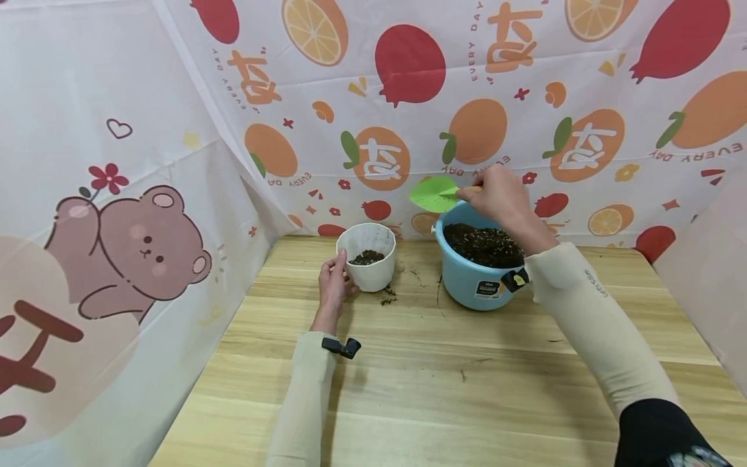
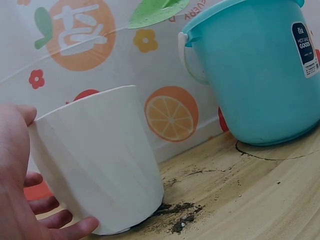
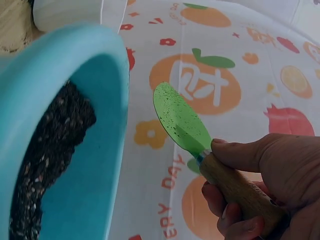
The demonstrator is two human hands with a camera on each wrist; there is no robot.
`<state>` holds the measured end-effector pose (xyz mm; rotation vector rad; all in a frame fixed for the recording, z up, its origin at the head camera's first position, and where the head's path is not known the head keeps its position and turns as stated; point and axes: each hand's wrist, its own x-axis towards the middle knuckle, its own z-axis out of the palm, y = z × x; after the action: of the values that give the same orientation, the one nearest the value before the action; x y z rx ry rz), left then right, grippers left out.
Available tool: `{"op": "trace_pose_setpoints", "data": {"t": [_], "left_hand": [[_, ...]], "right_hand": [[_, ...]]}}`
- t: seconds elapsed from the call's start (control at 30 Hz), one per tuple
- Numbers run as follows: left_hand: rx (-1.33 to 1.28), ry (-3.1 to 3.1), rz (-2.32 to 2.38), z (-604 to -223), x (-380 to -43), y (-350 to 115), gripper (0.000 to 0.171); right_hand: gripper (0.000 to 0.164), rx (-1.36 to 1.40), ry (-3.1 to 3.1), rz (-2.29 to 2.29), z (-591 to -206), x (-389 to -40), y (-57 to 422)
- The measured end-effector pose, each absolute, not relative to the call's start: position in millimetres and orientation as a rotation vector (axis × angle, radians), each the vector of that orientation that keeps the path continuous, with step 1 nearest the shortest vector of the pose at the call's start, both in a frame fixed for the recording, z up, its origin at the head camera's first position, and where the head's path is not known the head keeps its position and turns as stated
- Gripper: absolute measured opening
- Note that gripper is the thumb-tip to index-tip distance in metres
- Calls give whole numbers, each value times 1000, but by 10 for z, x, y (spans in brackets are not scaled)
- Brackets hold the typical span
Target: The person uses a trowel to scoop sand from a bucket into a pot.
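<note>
- Behind everything we see a fruit-printed sheet (image 1: 461,84), its oranges and red fruit running across the back, with a bear-printed sheet (image 1: 146,253) on the left.
- Beneath our work lies the wooden table (image 1: 408,383), pale and streaked with grain.
- Toward the back, right of centre, we have the blue bucket (image 1: 458,279), upright, carrying a dark label (image 1: 488,289) and holding a good heap of dark soil (image 1: 481,243).
- Well to its left on the table is the white pot (image 1: 373,272), smaller than the bucket, with a lower bed of soil (image 1: 366,257) inside.
- Up beside the bucket's rim, in the air, we find the green trowel (image 3: 187,132), its blade speckled with dark bits (the right wrist view shows them best) and its handle wooden.
- Our right hand (image 1: 502,198) grips that handle, thumb along the top near the blade and fingers curled beneath.
- Our left hand (image 1: 334,282) loosely holds the pot's left side, thumb at the rim and fingers lower down along the wall.
- Last come the soil crumbs (image 2: 182,222), scattered by the pot's base, with finer specks toward the bucket.
</note>
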<state>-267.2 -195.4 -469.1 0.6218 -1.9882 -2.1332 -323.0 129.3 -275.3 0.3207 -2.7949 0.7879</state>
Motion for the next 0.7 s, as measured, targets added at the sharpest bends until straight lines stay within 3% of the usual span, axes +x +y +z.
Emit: {"op": "trace_pose_setpoints", "data": {"t": [0.7], "left_hand": [[640,-1991,-2135,-4674,-2674,-1954,71]], "right_hand": [[42,237,-2788,802,-2736,-3118,1877]]}}
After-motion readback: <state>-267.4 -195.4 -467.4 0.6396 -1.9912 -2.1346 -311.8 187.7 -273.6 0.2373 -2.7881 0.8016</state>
